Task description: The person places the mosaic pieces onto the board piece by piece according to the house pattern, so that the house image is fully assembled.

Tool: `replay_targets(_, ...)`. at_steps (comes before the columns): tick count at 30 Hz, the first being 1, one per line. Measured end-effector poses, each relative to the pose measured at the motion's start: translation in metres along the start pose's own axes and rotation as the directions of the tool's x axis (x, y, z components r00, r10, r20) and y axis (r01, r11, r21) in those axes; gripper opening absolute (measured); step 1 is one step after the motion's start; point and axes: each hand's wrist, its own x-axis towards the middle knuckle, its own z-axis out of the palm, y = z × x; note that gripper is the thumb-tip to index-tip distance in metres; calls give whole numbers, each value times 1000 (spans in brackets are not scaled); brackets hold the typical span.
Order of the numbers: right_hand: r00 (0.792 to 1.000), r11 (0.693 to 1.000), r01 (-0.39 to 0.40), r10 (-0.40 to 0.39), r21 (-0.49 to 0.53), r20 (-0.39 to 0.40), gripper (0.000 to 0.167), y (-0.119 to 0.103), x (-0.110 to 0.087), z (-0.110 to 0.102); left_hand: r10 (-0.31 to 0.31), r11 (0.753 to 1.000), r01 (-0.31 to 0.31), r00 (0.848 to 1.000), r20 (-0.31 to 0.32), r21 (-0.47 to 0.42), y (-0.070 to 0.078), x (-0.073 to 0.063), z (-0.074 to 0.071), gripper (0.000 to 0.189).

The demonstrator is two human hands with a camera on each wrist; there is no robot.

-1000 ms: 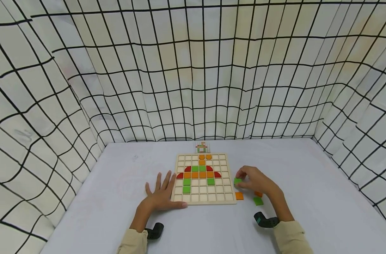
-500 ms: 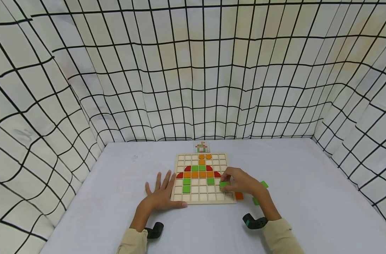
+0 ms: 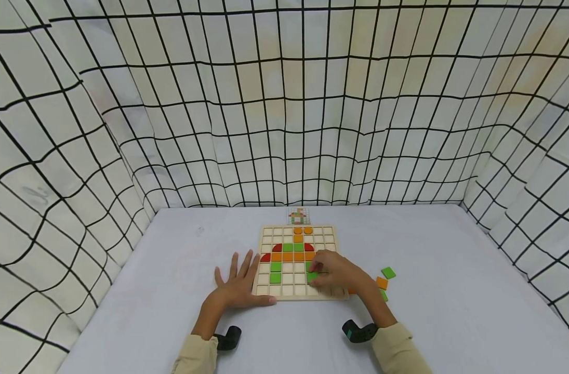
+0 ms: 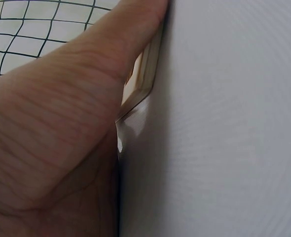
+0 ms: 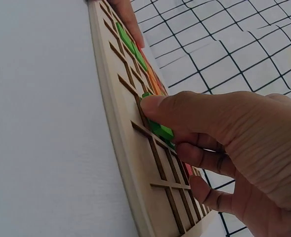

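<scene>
A wooden grid board [image 3: 286,291] lies on the white table with green, orange and red tiles set in its cells. My right hand [image 3: 338,270] is over the board's right half and pinches a green square tile [image 5: 160,129] between thumb and fingers. That tile is down at a cell, just in front of another green tile [image 3: 309,266]. My left hand [image 3: 237,288] rests with fingers spread at the board's left side, its thumb along the front left corner. In the left wrist view, the thumb and palm hide most of the board.
Right of the board lie a loose green tile [image 3: 388,272], an orange tile [image 3: 382,283] and another green tile, partly hidden by the right wrist. A small pattern card [image 3: 298,215] sits behind the board. Black netting [image 3: 303,130] over white cloth surrounds the table.
My right hand has carried the green tile leftward from the table beside the board to a cell below the right green tile. The left hand has stayed in place.
</scene>
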Motion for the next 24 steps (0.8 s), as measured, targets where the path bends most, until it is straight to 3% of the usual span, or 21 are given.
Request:
replay_targets(17,999,998,39,-40,-39,-31,22,-1,3,4,-4,1000,4,1000,-4,7,-2,0,1,122)
replay_targets(24,1000,999,21,-21,-39,-16,21,-2,2,4,-3,1000,3,1000,0,-1,0,-1,0,122)
